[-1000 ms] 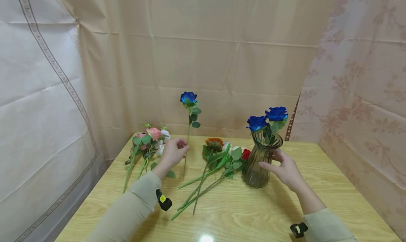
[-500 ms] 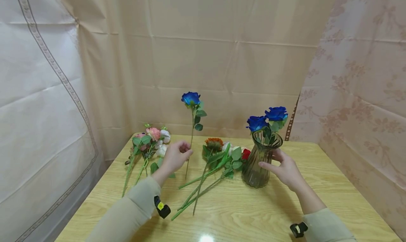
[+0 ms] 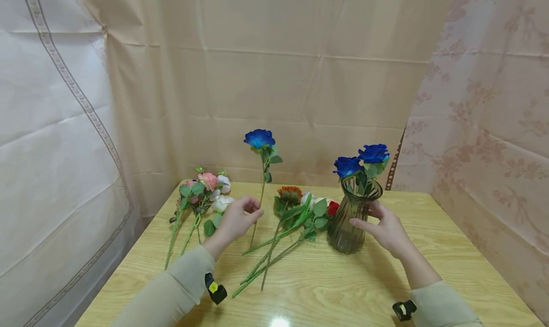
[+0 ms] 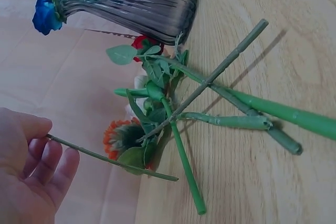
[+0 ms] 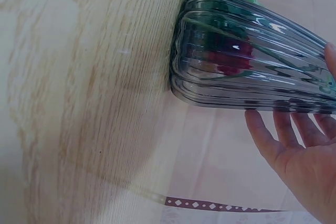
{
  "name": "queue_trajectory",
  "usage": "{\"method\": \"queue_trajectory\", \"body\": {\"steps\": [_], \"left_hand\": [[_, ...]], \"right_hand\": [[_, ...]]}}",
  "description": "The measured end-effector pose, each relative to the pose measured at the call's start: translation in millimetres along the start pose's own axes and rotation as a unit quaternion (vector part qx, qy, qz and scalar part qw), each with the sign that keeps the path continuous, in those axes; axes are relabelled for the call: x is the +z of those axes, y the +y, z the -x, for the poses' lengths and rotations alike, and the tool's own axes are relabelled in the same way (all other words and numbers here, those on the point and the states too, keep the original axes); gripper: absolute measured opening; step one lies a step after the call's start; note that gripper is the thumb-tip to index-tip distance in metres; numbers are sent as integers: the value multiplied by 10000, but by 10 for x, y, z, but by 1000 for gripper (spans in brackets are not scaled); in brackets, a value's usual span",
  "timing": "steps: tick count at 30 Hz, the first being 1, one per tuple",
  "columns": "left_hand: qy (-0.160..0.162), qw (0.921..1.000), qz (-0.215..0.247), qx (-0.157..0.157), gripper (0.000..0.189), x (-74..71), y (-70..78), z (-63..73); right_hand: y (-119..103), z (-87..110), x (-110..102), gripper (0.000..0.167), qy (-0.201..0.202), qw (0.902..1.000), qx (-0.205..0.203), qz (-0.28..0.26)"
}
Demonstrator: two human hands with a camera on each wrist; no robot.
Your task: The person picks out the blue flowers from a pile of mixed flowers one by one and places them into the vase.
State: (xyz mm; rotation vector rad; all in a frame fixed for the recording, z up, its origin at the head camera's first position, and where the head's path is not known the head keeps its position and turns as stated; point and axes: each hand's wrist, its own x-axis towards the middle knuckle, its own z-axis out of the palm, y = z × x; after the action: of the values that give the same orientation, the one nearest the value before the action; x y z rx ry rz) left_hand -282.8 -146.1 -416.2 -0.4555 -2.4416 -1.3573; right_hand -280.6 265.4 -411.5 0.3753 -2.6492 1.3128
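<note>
L hand, lwr ctr: pinching blue rose by stem. R hand, lwr rt: gripping vase w/ 2 blooms.

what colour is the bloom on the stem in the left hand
Blue, dark along the top and lighter below; the bloom shows best in the head view.

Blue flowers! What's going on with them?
Someone's left hand is holding one blue flower up by its thin stem. The right hand is holding a see-through vase that stands on the table. Two other blue flowers are already in the vase, but the held one isn't in it yet. More flowers lie on the table, including an orange flower and a pink flower.
</note>
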Motion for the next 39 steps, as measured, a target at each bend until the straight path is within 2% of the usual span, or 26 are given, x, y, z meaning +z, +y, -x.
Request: {"method": "queue_trajectory", "body": {"steps": [6, 20, 31, 39], "left_hand": [[-18, 9999, 97, 49, 7, 18, 44, 28], [-58, 9996, -69, 270, 8, 46, 56, 44], [-56, 9976, -299, 614, 10, 60, 81, 27], [-158, 9981, -184, 564, 9, 90, 59, 30]], "right_hand": [[9, -3, 0, 89, -6, 10000, -2, 2], [-33, -8, -29, 86, -64, 9997, -68, 218], [-152, -2, -176, 80, -353, 9982, -266, 406], [-245, 77, -375, 63, -288, 9956, -327, 835]]}}
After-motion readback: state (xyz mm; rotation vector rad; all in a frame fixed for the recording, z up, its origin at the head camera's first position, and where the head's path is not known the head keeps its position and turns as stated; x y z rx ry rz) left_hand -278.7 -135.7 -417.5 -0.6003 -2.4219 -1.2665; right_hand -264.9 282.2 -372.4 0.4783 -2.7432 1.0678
